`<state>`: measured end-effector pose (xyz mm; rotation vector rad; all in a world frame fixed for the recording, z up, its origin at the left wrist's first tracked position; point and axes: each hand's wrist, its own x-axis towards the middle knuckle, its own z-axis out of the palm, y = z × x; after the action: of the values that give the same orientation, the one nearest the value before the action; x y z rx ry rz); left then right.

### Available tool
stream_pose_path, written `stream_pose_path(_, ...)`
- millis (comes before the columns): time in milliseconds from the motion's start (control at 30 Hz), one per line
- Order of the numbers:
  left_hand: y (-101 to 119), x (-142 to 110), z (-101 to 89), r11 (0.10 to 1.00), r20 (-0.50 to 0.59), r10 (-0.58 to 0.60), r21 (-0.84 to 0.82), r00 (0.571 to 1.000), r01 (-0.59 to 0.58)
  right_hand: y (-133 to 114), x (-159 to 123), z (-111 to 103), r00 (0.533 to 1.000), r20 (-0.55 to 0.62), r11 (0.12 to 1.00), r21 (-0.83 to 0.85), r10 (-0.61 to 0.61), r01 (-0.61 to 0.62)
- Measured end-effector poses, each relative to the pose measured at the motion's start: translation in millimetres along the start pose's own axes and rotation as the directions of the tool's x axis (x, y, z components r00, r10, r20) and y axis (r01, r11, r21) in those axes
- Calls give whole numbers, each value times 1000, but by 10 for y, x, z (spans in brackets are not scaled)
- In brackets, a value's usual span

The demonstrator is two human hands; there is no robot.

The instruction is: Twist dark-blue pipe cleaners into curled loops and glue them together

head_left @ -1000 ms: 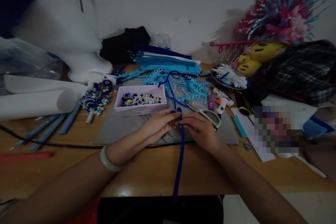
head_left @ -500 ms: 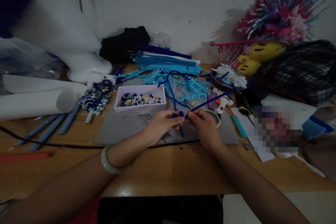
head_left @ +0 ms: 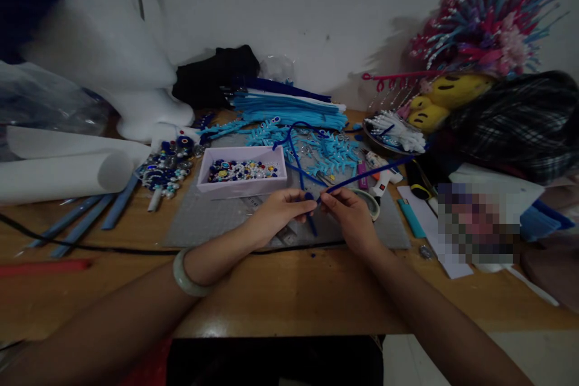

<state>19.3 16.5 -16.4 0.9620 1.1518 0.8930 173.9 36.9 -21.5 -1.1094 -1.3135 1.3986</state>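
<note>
A dark blue pipe cleaner (head_left: 368,176) slants up to the right from between my fingertips. My right hand (head_left: 350,214) pinches it near its lower left end. Facing it, my left hand (head_left: 287,211) is closed in a pinch on the blue pipe cleaner piece, whose curled part shows at the fingertips. Another dark blue strand loops up behind the left hand, and a short end hangs below it. Both hands are above the grey mat (head_left: 199,223). Behind the left hand stands a white box (head_left: 242,186) of mixed beads.
Light blue beaded branches (head_left: 335,154) and bundled pipe cleaners (head_left: 289,111) lie at the back. A glue gun (head_left: 382,181), a tape roll (head_left: 373,205) and a teal lighter (head_left: 411,217) are on the right. A black cable (head_left: 136,251) crosses the table's front.
The long pipe cleaner has tilted slightly, its far end a little lower and further right. The curled blue part at my left fingertips has turned a little. Both hands stay nearly in place.
</note>
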Motion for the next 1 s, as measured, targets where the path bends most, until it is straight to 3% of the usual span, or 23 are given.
stream_pose_path(133, -17, 8, -12, 996, 40, 10, -90, 999, -7, -66, 7, -5, 999, 31, 997, -80, -15, 18)
stream_pose_path(367, 93, -2, -21, 952, 150, -105, -270, 983, 143, -129, 16, -21, 994, 110, 995, -101, -2, 13)
stream_pose_path(533, 140, 9, -19, 907, 83, -2, -419, 997, 37, -108, 27, -45, 999, 46, 1000, -24, 20, -19)
stream_pose_path(600, 127, 18, -19, 939, 5, 105, -329, 994, -97, -113, 21, -44, 1000, 24, 999, -29, 17, -16)
stream_pose_path(733, 82, 15, -18, 937, -77, 341, -51, 937, -345, -122, -3, -32, 999, 52, 1000, 1, 11, -11)
stream_pose_path(867, 68, -18, -19, 905, -54, 424, 51, 904, -422, -104, -12, -25, 994, 110, 997, 68, 26, -34)
stream_pose_path(1000, 90, -41, -39, 871, -70, 469, 200, 880, -448, -111, -17, -32, 993, 114, 1000, 29, 7, -10)
